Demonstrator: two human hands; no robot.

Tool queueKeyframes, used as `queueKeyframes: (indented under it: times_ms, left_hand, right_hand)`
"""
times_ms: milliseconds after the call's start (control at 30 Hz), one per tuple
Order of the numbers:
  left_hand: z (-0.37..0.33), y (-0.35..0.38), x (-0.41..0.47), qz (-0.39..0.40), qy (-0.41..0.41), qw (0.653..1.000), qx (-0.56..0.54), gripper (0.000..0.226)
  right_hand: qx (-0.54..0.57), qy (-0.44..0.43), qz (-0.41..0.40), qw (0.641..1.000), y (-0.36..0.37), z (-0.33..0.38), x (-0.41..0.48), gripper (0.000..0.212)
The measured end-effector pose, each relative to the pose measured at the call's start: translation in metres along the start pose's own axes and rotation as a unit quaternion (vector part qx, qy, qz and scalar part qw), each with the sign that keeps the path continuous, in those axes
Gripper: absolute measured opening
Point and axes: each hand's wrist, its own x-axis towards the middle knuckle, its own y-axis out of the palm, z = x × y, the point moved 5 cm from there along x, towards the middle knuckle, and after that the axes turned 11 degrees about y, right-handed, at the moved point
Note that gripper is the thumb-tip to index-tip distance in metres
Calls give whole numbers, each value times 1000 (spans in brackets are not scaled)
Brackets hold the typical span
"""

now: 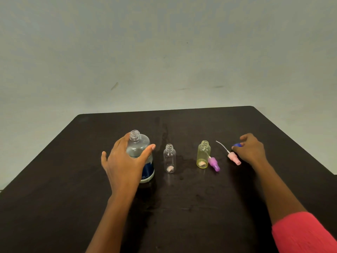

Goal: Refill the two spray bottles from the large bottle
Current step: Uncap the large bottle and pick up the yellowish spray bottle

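Note:
The large clear bottle (140, 148) with a blue label stands uncapped at the left of the dark table (182, 207). My left hand (124, 161) is wrapped around its near side, thumb to the right. A small clear spray bottle (169, 158) and a small yellow spray bottle (203, 155) stand open in the middle, neither touched. A purple spray head (213, 163) lies beside the yellow bottle. A pink spray head (233, 157) with its dip tube lies further right. My right hand (251, 148) rests fingertips on a blue cap (237, 145).
Damp streaks and small spots mark the tabletop between and in front of the bottles. The table's far edge (164, 111) runs just behind the objects, with a plain pale wall beyond. A red sleeve (300, 232) covers my right upper arm.

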Motion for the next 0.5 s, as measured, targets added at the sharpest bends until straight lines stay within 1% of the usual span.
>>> queueKeyframes:
  times_ms: [233,500]
  left_hand:
    - [0,0,-1,-3,-1,1000,-4,64]
    - [0,0,0,-5,-1,1000,-7,63]
  right_hand:
    - [-18,1,22,1000,2,0,1,48]
    - [-6,1,49,999,-2,-2,2,44]
